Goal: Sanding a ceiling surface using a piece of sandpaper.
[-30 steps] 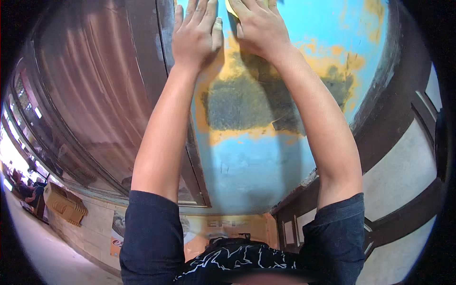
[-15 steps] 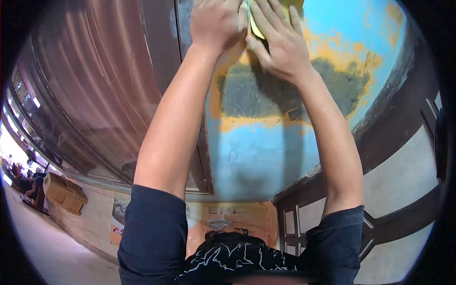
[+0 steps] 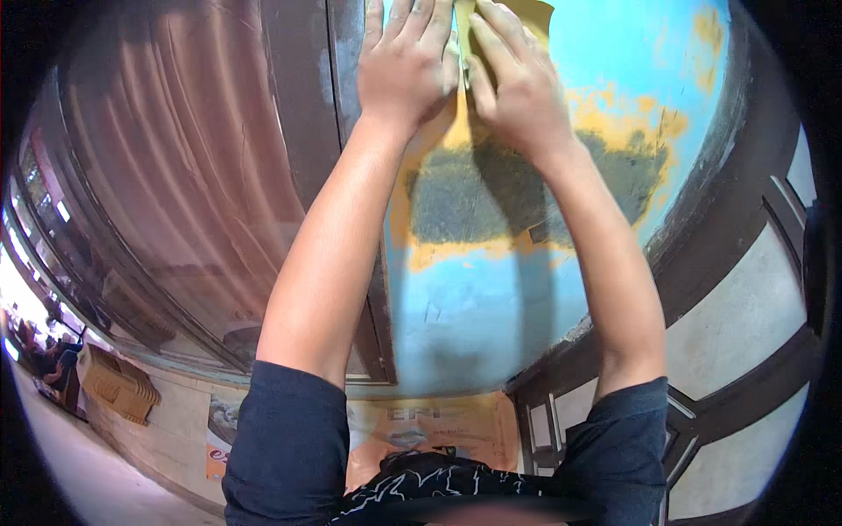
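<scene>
Both my arms reach up to a light blue wall panel (image 3: pixel 478 307) that has a worn grey patch with orange edges. My right hand (image 3: pixel 526 96) presses a yellow sheet (image 3: pixel 537 16), which looks like sandpaper, against the panel. Its fingers are bent and lie close together over the sheet. Beside it on the left, my left hand (image 3: pixel 408 74) lies flat with its fingers stretched upward. It is at the sheet's left edge; whether its fingertips touch the sheet, I cannot tell. The top of the sheet runs up to the picture's upper edge.
A dark-framed glass pane (image 3: pixel 184 175) with a brownish curtain behind it stands left of the panel. On the right is a dark frame with pale panels (image 3: pixel 745 272). An orange printed sheet (image 3: pixel 377 443) lies below, and a brown stack (image 3: pixel 118 386) stands at lower left.
The grey patch and panel sit lower in the picture. My right hand's fingers, spread before, are now more bent and closer together on the yellow sheet. My left hand stays beside it.
</scene>
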Tool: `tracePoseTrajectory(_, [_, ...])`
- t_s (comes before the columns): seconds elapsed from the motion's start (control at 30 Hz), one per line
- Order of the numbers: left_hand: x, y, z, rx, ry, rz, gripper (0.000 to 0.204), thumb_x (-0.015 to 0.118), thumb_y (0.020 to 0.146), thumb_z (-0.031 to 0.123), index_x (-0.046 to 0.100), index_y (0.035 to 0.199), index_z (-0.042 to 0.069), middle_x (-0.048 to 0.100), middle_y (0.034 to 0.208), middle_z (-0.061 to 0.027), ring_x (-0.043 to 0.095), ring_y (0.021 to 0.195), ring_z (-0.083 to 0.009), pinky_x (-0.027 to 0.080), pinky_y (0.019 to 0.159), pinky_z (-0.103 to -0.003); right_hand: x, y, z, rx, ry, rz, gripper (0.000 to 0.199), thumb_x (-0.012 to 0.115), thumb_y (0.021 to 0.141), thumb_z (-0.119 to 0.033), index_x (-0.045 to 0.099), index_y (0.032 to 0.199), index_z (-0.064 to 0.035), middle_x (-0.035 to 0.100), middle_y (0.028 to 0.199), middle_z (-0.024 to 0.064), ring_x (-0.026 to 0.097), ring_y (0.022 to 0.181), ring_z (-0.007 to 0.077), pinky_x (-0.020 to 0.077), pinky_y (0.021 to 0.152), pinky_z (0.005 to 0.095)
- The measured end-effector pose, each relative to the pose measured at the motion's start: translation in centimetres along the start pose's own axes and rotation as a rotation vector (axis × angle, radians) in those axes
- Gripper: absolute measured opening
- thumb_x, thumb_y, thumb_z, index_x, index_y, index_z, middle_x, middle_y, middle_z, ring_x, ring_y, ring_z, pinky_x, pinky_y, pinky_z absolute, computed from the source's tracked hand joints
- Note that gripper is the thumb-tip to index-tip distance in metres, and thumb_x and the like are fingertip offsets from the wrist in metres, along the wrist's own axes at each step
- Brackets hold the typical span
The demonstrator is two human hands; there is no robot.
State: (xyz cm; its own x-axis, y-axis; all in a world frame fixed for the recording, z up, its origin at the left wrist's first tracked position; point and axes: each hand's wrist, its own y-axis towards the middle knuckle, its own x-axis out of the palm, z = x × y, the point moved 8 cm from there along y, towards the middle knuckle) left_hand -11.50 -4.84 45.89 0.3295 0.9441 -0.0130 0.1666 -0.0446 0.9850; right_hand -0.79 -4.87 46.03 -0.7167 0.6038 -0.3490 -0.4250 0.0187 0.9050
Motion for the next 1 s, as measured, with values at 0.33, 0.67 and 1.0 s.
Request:
tracePoseTrajectory(0.33, [1.1,0.2,-0.8,-0.017,-0.043,-0.02,0.055,0.041,0.087,0.022,0.047,0.136,-0.002,0.039,0.149,-0.0152,0.029,0.141,-0.0316,0.021,0.115,-0.05,2.6,-0.3,0.5,-0.072,-0.419,0.052,0.063,0.051,0.086,-0.026,0.037,0.143,-0.0029,0.028,0.153,0.0152,0.023,0.143,0.0339,0.0181,0.115,0.0499])
tracePoseTrajectory(0.67, [2.9,-0.7,-2.3,0.01,0.021,0.003,0.056,0.047,0.081,0.018,0.05,0.133,-0.002,0.042,0.147,-0.0146,0.032,0.14,-0.0309,0.024,0.114,-0.049,2.1,0.7,1.5,-0.013,-0.229,-0.228,0.078,0.047,0.086,-0.036,0.024,0.145,0.0084,0.015,0.155,0.0245,0.01,0.145,0.0389,0.0071,0.118,0.0484])
tracePoseTrajectory(1.0, [1.0,-0.7,-1.6,-0.014,-0.02,0.017,0.054,0.046,0.082,0.015,0.05,0.133,-0.001,0.041,0.147,-0.0135,0.032,0.14,-0.0302,0.024,0.114,-0.049,2.7,-0.4,1.1,0.002,-0.222,-0.016,0.064,0.049,0.081,-0.007,0.034,0.14,0.0099,0.028,0.15,0.0276,0.023,0.141,0.0398,0.0198,0.116,0.045])
